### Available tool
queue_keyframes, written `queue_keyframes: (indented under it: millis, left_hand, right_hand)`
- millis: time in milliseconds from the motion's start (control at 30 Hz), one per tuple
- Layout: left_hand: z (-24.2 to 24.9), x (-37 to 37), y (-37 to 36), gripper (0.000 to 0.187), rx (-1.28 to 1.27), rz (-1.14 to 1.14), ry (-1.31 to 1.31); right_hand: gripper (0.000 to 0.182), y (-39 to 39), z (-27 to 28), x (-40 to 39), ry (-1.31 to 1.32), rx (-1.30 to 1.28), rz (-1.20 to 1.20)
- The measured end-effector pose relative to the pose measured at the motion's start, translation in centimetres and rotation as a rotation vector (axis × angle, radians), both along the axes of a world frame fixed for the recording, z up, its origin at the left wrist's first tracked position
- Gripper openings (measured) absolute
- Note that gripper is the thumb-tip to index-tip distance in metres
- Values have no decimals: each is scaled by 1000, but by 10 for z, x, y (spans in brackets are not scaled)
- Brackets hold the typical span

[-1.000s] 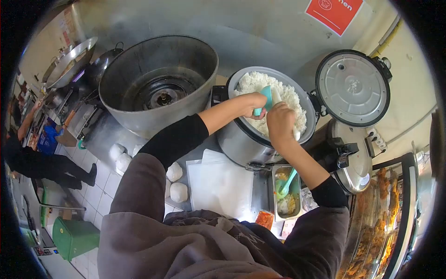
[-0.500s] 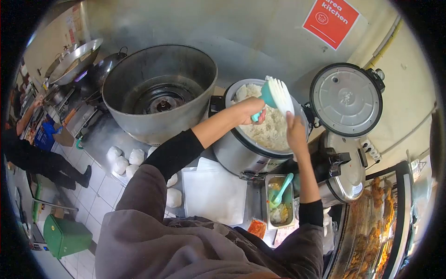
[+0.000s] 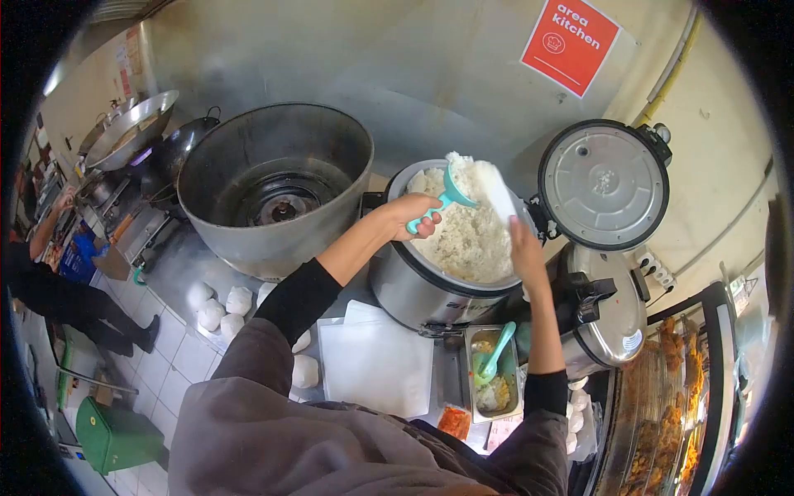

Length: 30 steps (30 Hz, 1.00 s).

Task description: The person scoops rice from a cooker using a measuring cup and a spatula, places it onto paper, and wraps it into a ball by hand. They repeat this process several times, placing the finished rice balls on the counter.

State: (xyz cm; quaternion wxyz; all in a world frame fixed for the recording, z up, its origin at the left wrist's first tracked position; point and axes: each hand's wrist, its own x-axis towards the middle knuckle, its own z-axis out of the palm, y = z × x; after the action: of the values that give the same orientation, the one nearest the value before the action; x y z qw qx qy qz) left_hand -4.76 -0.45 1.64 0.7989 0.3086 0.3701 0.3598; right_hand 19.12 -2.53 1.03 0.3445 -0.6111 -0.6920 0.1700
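Above the open rice cooker (image 3: 413,291), my left hand (image 3: 415,217) is closed round the handle of a teal scoop (image 3: 453,195), its bowl heaped with white rice. My right hand (image 3: 527,250) grips a white paddle (image 3: 496,192), blurred, which is against the rice at the scoop. More rice (image 3: 471,244) fills the cooker below both hands. White paper sheets (image 3: 376,364) lie in front of the cooker. To their right, a metal tray (image 3: 496,403) holds food and a teal spoon (image 3: 496,355).
A big deep pot (image 3: 277,244) stands left, with white wrapped bundles (image 3: 305,372) before it. The cooker's raised lid (image 3: 604,186) and another cooker (image 3: 608,322) are at right, beside a fried-food display (image 3: 662,413). A person (image 3: 74,302) stands far left.
My left hand has turned the scoop so its rice-filled bowl faces up. The paddle in my right hand has shifted against the rice. The camera view has moved slightly.
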Motion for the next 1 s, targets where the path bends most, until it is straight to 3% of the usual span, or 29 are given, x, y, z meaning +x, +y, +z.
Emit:
queue_keyframes:
  millis: [100,400,433,500,567,633,700,767,833,900,1000]
  left_hand:
    - [-1,-2,-6,13,73,-79,56]
    - [-21,-13,-17,12,81,-101,5]
    - [-21,-14,-16,13,45,-95,-49]
    - [-21,-17,-13,15,8,-80,-109]
    - [-17,-18,-12,17,103,-84,107]
    - [-13,-13,-20,16,154,-73,178]
    - [-15,-9,-24,15,199,-68,245]
    - [-16,-10,-23,13,145,-32,89]
    - [-20,-10,-23,12,108,-22,-29]
    - [-17,-8,-21,12,43,59,-169]
    - [-17,-14,-16,11,26,83,-240]
  right_hand:
    - [59,23,-10,-14,-170,118,-79]
    - [65,71,-6,2,-398,5,-103]
    - [65,66,-3,1,-402,3,-97]
    - [62,49,8,3,-98,91,-64]
    - [59,34,18,-12,-205,168,18]
    - [58,21,23,-32,-399,157,-8]
    - [60,39,19,-30,-412,149,-37]
    - [63,56,22,-27,-418,120,-136]
    - [65,59,23,-25,-346,58,-86]
    - [65,42,16,-27,-127,66,-27]
    - [59,-5,-4,-41,-227,81,-138]
